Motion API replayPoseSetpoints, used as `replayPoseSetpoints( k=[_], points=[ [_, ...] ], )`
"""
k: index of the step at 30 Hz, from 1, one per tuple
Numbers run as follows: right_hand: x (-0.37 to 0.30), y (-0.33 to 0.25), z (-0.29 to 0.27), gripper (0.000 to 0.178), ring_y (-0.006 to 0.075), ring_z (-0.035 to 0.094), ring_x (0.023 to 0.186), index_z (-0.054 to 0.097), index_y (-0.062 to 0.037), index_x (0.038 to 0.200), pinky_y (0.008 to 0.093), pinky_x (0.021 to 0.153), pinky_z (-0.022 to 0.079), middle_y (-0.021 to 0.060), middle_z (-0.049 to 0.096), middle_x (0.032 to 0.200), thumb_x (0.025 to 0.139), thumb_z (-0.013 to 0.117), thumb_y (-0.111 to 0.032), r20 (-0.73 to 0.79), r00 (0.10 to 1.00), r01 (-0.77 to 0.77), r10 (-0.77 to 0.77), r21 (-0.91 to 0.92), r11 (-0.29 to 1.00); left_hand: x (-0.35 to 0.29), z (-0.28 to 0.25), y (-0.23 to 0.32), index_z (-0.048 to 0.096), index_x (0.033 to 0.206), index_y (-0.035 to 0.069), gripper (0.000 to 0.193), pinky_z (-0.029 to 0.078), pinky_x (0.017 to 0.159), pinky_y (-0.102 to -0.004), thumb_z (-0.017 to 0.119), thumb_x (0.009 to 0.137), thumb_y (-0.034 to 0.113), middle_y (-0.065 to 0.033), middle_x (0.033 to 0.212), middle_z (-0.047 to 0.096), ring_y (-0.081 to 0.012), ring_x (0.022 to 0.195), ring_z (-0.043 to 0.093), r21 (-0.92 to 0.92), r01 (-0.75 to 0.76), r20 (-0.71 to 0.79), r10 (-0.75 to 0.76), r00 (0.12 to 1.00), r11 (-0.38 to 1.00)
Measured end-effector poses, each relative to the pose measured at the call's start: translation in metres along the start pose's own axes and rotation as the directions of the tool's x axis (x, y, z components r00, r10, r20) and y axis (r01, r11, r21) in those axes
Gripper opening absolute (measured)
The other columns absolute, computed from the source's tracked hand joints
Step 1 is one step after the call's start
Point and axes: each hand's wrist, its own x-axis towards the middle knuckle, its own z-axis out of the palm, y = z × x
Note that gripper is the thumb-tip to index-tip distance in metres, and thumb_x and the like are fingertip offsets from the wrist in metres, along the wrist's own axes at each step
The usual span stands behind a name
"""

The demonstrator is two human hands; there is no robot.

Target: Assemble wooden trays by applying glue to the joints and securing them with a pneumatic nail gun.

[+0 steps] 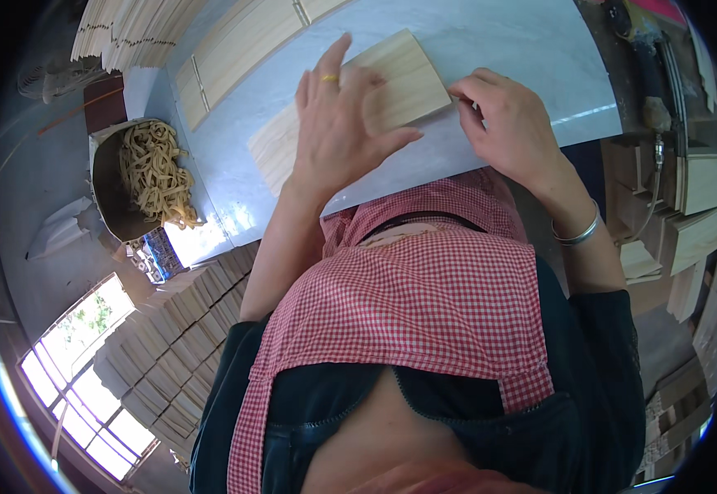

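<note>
A pale flat wooden board (408, 74) lies at a slant on the light grey tabletop, close to its near edge. My left hand (332, 136) is over the middle of this board with its fingers spread and its thumb pointing right; a yellow ring is on one finger. Part of the board is hidden beneath it. At the board's right end, my right hand (507, 119) has its fingers curled in, the fingertips at or very near the edge. Whatever those fingers may hold is too small or hidden to make out.
Along the table's far left side lie joined wooden panels (243, 49), with stacked thin boards (132, 33) beyond. A container of tan bands (157, 169) stands at the left table edge. Board stacks (181, 346) rise at lower left, and more wood pieces (704, 185) at right.
</note>
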Motion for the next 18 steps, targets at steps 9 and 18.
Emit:
replayPoseSetpoints(
  k=[9, 18],
  points=[
    [0.007, -0.005, 0.0, 0.006, 0.0248, 0.057, 0.064, 0.064, -0.0006, 0.085, 0.0357, 0.063, 0.047, 0.0081, 0.06, 0.078, 0.086, 0.068, -0.004, 0.1, 0.993, 0.076, -0.06, -0.16, 0.984, 0.017, 0.021, 0.003, 0.062, 0.099, 0.005, 0.057, 0.041, 0.105, -0.0456, 0.091, 0.058, 0.033, -0.021, 0.132, 0.059, -0.0357, 0.119, 0.057, -0.126, 0.005, -0.012, -0.007, 1.0, 0.992],
    [-0.003, -0.006, 0.01, 0.007, 0.0234, 0.056, 0.062, 0.061, -0.0023, 0.085, 0.0352, 0.06, 0.047, 0.0075, 0.06, 0.078, 0.086, 0.067, -0.002, 0.06, 0.995, 0.094, -0.085, -0.185, 0.978, 0.014, 0.03, 0.002, 0.062, 0.096, 0.006, 0.057, 0.043, 0.103, -0.045, 0.091, 0.055, 0.033, -0.0198, 0.131, 0.061, -0.0335, 0.114, 0.058, -0.109, -0.017, -0.089, 0.007, 0.996, 0.994]
  ],
)
